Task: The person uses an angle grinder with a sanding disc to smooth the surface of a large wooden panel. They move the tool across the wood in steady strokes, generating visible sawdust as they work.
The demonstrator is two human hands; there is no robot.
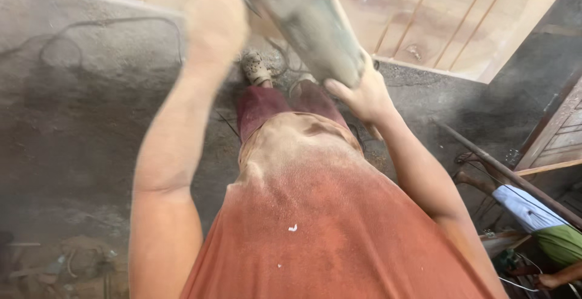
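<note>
I look straight down my dusty orange shirt to my feet on a grey concrete floor (79, 117). A dust-covered grey power tool (309, 20) is held up in front of me. My left hand (215, 23) grips its front end near the top edge of the view, blurred by motion. My right hand (364, 96) holds the tool's rear body from below. Pale wooden boards (436, 20) lie on the floor just beyond the tool.
A dark cable (79, 32) loops over the floor at the upper left. A long pole (503, 171) slants at the right. Another person's arm and light clothing (533, 211) show at the lower right. Dusty clutter (79, 262) lies at the lower left.
</note>
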